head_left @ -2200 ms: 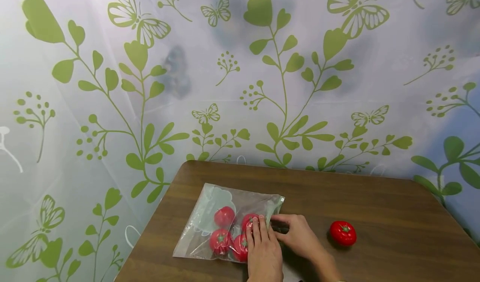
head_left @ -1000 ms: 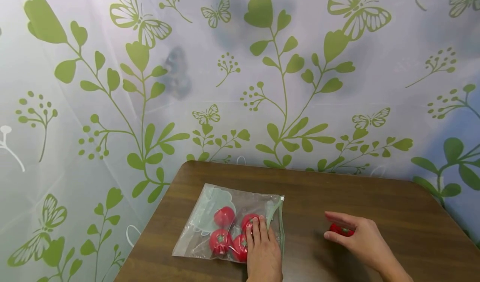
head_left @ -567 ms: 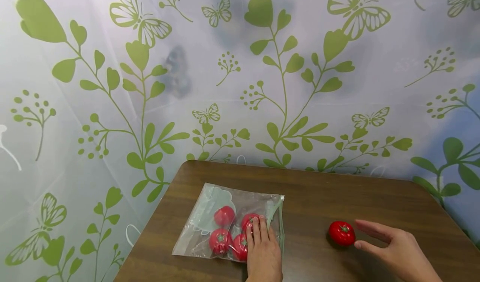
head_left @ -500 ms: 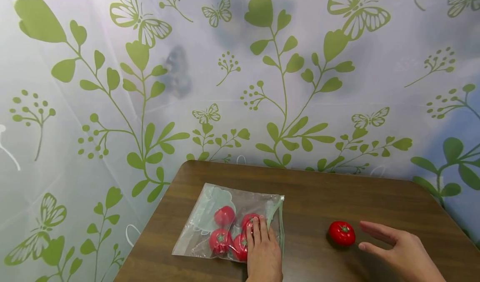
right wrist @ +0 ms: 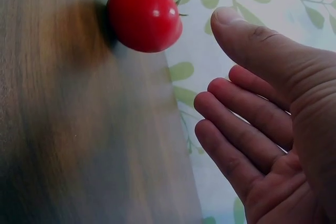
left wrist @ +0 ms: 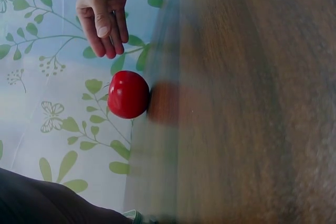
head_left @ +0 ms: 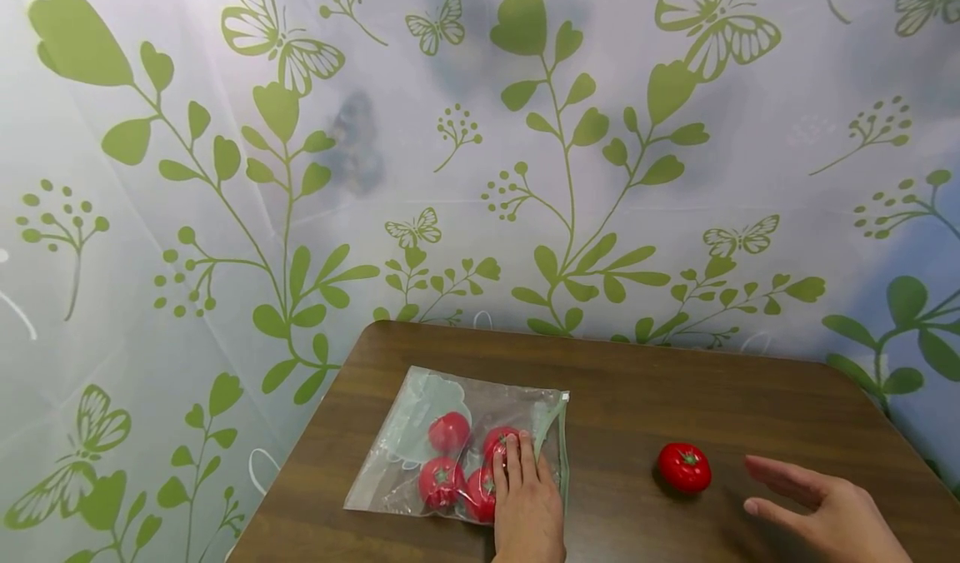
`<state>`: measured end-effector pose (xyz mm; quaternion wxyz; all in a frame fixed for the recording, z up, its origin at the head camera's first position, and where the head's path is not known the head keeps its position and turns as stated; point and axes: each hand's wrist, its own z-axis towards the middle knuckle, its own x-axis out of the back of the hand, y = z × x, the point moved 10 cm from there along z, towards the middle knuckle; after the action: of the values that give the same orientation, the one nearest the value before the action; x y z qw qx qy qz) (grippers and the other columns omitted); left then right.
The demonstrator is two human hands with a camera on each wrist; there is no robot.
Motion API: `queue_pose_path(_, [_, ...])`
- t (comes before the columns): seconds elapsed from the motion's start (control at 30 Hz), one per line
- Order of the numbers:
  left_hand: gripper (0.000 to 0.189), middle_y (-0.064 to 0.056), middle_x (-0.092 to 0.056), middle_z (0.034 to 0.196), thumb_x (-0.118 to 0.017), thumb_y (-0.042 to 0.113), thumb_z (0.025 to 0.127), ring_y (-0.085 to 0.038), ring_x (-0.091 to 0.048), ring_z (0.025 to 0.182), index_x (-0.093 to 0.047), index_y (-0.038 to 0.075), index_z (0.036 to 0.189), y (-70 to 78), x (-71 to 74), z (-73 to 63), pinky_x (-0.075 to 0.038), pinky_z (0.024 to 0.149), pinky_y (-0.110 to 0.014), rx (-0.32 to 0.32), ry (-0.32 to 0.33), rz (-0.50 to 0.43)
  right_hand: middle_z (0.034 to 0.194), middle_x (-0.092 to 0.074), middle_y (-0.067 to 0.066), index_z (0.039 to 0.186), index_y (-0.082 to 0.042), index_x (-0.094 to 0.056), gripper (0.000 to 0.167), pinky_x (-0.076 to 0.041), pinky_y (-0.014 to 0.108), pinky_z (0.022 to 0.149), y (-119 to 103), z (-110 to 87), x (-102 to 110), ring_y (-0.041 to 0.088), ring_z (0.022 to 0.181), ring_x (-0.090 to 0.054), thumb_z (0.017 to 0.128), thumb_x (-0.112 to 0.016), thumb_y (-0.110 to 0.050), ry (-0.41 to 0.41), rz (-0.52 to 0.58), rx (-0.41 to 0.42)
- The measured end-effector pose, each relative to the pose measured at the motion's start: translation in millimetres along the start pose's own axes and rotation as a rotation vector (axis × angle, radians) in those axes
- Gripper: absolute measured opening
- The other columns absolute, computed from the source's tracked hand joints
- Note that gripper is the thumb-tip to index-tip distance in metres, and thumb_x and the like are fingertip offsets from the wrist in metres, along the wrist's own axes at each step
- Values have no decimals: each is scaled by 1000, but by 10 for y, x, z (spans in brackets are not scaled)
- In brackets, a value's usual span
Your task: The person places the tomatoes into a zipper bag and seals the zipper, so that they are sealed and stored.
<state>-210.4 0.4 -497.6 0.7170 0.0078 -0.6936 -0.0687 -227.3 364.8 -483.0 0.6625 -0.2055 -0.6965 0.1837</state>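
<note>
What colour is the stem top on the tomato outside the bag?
Green: the stem top of the red tomato; best seen in the head view.

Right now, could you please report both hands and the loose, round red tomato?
Left hand on clear plastic bag of red tomatoes. Right hand empty, not touching loose tomato. Nothing between them.

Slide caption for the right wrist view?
Right hand, holding nothing, apart from a red tomato resting on a wood-grain tabletop.
</note>
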Motion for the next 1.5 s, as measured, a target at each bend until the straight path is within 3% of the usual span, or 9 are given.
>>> queue_pose_path(0.13, [105,-16,-41,174,-104,30,63,-40,-35,164,-58,8,154,-4,-23,0,-31,132,-58,-6,-28,-25,137,-75,24,147,1,-66,89,-65,35,77,71,16,-54,16,99,-81,87,-86,-61,-21,12,-22])
queue_pose_path(0.27, [107,-16,-40,175,-106,31,61,-40,-34,164,-58,7,154,-7,-39,0,-32,132,-58,-9,-39,-46,140,-72,25,149,3,-64,84,-63,25,76,106,87,-145,13,102,-81,91,-87,-54,-55,75,-30])
queue_pose_path(0.53, [97,-16,-45,172,-105,31,65,-38,-38,163,-62,7,150,7,-20,-22,-35,130,-57,-4,23,-38,145,-70,23,152,0,-62,77,-64,24,81,95,245,-359,5,107,-79,95,-85,-47,-123,150,6])
queue_pose_path(0.8, [103,-16,-43,174,-105,32,64,-38,-35,164,-60,8,153,9,-36,-6,-32,132,-57,-3,-7,-33,147,-68,26,151,2,-62,81,-64,22,81,1,339,-528,21,114,-80,91,-88,-46,-136,183,20])
queue_pose_path(0.93, [104,-16,-42,174,-105,32,64,-38,-34,165,-59,8,154,1,-42,3,-32,132,-57,-1,-16,-36,145,-69,27,151,2,-62,82,-65,24,82,-65,371,-560,27,116,-80,90,-90,-45,-124,197,25])
queue_pose_path(1.2, [106,-16,-41,174,-106,33,62,-38,-34,165,-59,8,154,-10,-42,8,-33,132,-57,-5,-14,-27,143,-70,26,151,1,-63,82,-67,31,86,-156,384,-586,23,114,-80,89,-90,-45,-118,213,31])
queue_pose_path(1.5, [103,-16,-43,173,-105,30,63,-38,-36,164,-59,7,153,-14,-24,-3,-33,131,-57,-7,14,-28,143,-70,27,149,3,-64,73,-66,27,84,-361,336,-523,24,114,-80,92,-90,-35,-118,235,84])
